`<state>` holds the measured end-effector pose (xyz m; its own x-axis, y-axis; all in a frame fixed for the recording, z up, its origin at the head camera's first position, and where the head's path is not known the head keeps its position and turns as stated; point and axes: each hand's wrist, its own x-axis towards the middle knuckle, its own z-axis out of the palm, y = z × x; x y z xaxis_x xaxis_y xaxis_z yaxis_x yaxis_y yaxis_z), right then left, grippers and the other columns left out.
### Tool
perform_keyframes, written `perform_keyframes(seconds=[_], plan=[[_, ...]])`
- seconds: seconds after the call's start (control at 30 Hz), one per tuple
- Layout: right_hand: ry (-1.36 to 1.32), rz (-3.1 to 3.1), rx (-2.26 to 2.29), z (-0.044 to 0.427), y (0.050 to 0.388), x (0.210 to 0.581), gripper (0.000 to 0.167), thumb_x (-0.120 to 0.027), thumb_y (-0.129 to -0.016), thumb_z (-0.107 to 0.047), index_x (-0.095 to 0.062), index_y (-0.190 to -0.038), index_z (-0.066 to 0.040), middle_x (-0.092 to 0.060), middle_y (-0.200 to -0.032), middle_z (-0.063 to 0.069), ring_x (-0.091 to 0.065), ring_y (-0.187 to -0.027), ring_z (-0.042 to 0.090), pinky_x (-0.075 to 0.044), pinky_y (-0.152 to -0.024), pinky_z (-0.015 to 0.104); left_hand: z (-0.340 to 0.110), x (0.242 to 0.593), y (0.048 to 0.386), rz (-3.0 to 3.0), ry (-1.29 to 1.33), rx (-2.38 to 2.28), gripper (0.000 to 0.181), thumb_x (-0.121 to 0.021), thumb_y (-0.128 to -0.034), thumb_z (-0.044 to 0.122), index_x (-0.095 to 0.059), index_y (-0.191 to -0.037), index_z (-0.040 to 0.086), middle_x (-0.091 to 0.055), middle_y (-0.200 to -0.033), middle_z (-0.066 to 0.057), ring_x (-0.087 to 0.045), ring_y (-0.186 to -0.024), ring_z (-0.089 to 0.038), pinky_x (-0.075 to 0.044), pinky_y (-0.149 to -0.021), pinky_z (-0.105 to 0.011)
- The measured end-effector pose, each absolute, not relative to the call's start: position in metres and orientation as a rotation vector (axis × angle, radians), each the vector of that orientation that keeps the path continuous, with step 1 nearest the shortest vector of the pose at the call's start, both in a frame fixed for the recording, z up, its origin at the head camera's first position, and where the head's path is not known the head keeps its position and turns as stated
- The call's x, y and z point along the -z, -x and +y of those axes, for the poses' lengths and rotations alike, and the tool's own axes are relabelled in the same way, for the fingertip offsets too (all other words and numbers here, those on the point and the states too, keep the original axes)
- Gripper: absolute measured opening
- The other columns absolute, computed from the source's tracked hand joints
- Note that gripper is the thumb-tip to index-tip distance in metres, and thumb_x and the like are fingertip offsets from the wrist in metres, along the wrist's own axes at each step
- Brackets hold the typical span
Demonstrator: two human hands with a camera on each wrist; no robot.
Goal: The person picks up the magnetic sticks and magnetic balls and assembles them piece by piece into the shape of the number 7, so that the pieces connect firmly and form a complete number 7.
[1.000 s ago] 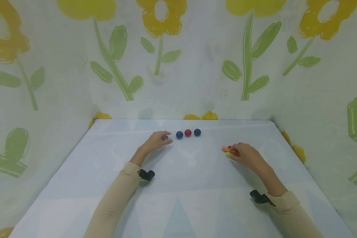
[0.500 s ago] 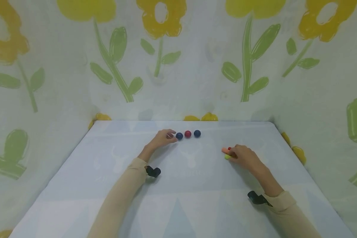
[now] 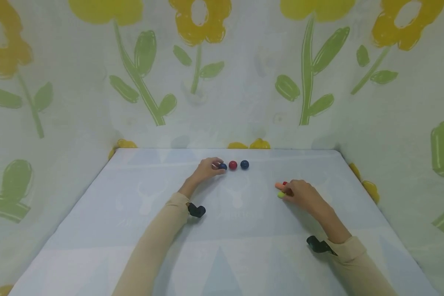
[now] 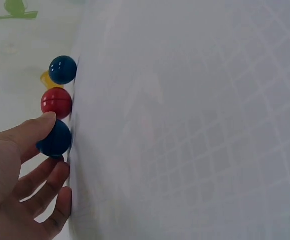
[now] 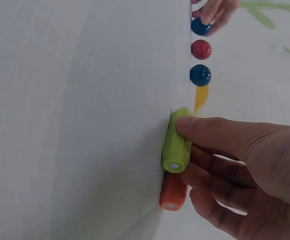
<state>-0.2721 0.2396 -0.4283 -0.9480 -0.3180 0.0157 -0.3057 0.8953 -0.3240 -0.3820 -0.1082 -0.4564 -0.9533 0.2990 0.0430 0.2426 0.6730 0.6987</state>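
Note:
My left hand [image 3: 206, 169] has thumb and fingers around the leftmost blue ball [image 3: 223, 166]; the left wrist view shows the thumb on that blue ball [image 4: 56, 139]. Beside it stand a red ball [image 3: 233, 165] and another blue ball [image 3: 244, 165], in a row. At the right, my right hand [image 3: 306, 195] pinches a lime-green cylinder [image 3: 281, 195], its thumb on the near side of the green cylinder [image 5: 177, 145] in the right wrist view. An orange cylinder [image 3: 279, 186] and a small red piece [image 3: 285, 183] lie just behind, partly covered by the fingers.
The white-and-blue table cloth [image 3: 222, 222] reaches a flower-printed curtain [image 3: 240, 102] at the back and both sides. The balls are near the table's back edge. Dark camera mounts sit at both wrists.
My left hand has moved right and its fingers have closed around the leftmost blue ball. My right hand has stayed nearly in place, while the green cylinder has shifted slightly left and nearer.

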Motion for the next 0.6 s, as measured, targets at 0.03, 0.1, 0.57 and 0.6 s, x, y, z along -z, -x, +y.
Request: perform_keyframes(seconds=[0.03, 0.1, 0.57, 0.6], plan=[[0.486, 3.019, 0.507, 0.2396, 0.2725, 0.4278, 0.017, -0.076, -0.085, -0.015, -0.074, -0.095, -0.002, -0.072, -0.091, 0.008, -0.061, -0.077, 0.019, -0.054, -0.075, 0.042, -0.1077, 0.4561, 0.3821, 2.808, -0.459, -1.161, 0.04, -0.07, -0.091, 0.027, -0.062, -0.127, 0.012, -0.065, -0.121, -0.012, -0.061, -0.109, -0.026, -0.053, -0.093, -0.038], [0.466, 3.015, 0.512, 0.2397, 0.273, 0.4261, 0.018, -0.076, -0.085, -0.016, -0.074, -0.096, -0.002, -0.071, -0.09, 0.008, -0.06, -0.076, 0.018, -0.053, -0.074, 0.041, -0.1067, 0.4549, 0.3825, 2.816, -0.466, -1.169, 0.038, -0.07, -0.0912, 0.026, -0.063, -0.126, 0.012, -0.066, -0.119, -0.012, -0.061, -0.108, -0.026, -0.052, -0.094, -0.039], [0.482, 3.023, 0.545, 0.2394, 0.271, 0.4292, 0.018, -0.076, -0.085, -0.016, -0.075, -0.096, -0.001, -0.071, -0.089, 0.009, -0.06, -0.077, 0.019, -0.053, -0.074, 0.042, -0.1054, 0.4571, 0.3771, 2.807, -0.45, -1.168, 0.037, -0.07, -0.0914, 0.026, -0.064, -0.126, 0.013, -0.066, -0.119, -0.009, -0.06, -0.108, -0.025, -0.051, -0.096, -0.039], [0.478, 3.02, 0.544, 0.2388, 0.2703, 0.4298, 0.018, -0.076, -0.085, -0.015, -0.075, -0.096, -0.001, -0.071, -0.089, 0.008, -0.06, -0.077, 0.019, -0.053, -0.074, 0.042, -0.1058, 0.4576, 0.3763, 2.804, -0.454, -1.172, 0.037, -0.07, -0.0912, 0.025, -0.064, -0.126, 0.012, -0.066, -0.119, -0.01, -0.06, -0.108, -0.025, -0.051, -0.096, -0.039]])
